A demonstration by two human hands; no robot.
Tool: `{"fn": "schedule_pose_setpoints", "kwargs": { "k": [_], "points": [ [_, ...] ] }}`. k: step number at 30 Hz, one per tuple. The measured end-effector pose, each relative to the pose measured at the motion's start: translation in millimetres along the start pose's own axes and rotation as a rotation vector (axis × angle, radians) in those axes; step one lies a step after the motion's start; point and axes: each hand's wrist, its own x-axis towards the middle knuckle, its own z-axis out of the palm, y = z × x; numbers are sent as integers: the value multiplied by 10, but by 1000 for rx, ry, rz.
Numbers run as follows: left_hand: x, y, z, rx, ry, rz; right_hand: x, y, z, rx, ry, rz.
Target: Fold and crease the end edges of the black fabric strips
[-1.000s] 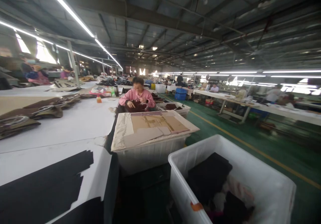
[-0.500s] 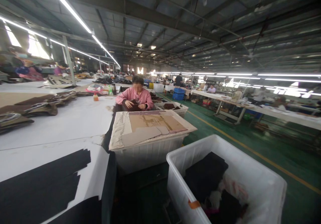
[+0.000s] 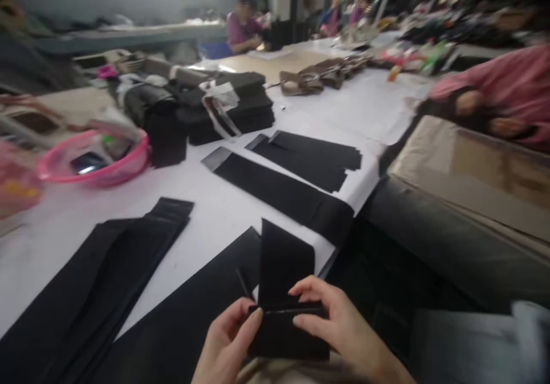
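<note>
I hold a folded black fabric piece (image 3: 283, 298) in both hands at the near edge of the white table (image 3: 206, 212). My left hand (image 3: 226, 347) pinches its left side with thumb on top, and my right hand (image 3: 339, 326) grips its right side, fingers laid across the fold. Long black strips (image 3: 292, 192) lie just beyond, a pink basin (image 3: 97, 163) further left.

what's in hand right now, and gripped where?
A black fabric piece, held by both hands at its folded middle: left hand pinching the left edge, right hand fingers across the fold from the right.
</note>
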Motion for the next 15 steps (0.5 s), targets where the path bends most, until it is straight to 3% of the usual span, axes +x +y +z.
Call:
{"fn": "schedule_pose_setpoints", "kwargs": {
  "k": [4, 15],
  "points": [
    [25, -160, -9, -373, -17, -128, 190, 151, 33, 166, -86, 89],
    [65, -375, 7, -496, -20, -159, 406, 222, 88, 131, -155, 191]
  ]
}}
